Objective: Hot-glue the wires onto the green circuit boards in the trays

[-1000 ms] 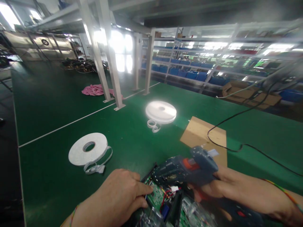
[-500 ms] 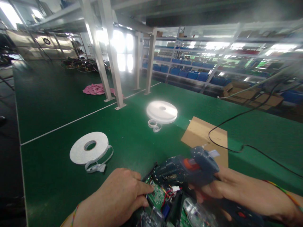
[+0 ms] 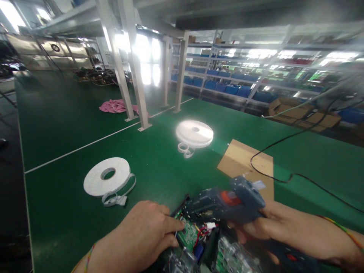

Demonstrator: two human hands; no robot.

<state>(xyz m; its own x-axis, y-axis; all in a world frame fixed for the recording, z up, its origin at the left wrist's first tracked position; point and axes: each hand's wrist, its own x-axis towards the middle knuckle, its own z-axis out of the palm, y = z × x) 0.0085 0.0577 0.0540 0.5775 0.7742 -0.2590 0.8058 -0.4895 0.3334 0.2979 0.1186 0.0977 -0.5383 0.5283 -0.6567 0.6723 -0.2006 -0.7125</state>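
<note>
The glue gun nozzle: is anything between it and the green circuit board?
Nothing visible does. The glue gun in the right hand points straight at the circuit board; the left hand fingers rest beside it.

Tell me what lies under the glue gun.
Under the glue gun, held in the right hand, lies a green circuit board with red wires, which the left hand touches. The gun and hands cover the rest.

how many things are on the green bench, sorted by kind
white tape rolls: 2, near and far
cardboard sheet: 1
pink cloth: 1
glue gun, in the right hand: 1
circuit board, touched by the left hand: 1
total: 6
</note>
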